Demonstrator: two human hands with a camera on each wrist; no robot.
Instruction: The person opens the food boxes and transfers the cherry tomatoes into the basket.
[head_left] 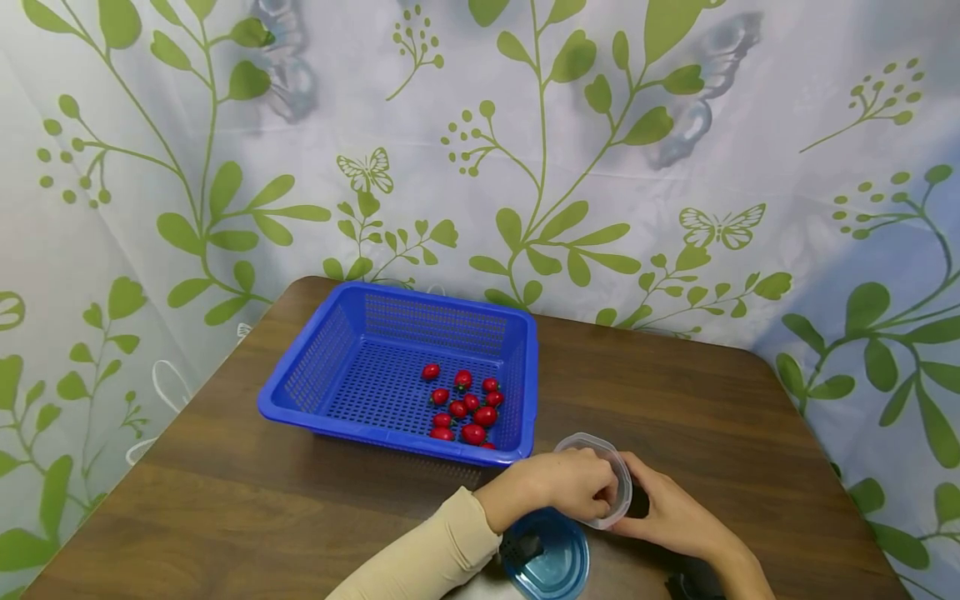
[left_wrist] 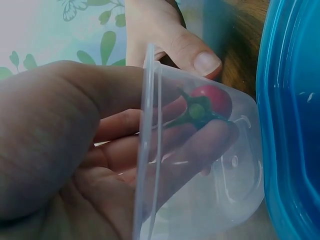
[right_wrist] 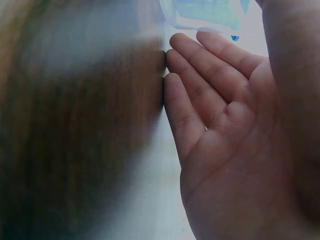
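Note:
My left hand (head_left: pixel 573 482) reaches into a clear plastic container (head_left: pixel 587 439) that lies tipped, its mouth towards that hand. Through the wall in the left wrist view, its fingers close about a red cherry tomato (left_wrist: pixel 214 99) with a green calyx. My right hand (head_left: pixel 678 517) holds the container from the right, thumb and forefinger spread against its outside. In the right wrist view, the other fingers (right_wrist: pixel 212 75) lie fairly straight, their tips by the wooden table. A round blue translucent container (head_left: pixel 558 567) stands just below, partly covered by the left wrist.
A blue perforated basket (head_left: pixel 397 435) stands left of the hands, with several red cherry tomatoes (head_left: pixel 472 433) in its right half. The brown wooden table (head_left: pixel 660 383) ends at a leaf-patterned cloth (head_left: pixel 450 125) behind. Black devices sit at both wrists.

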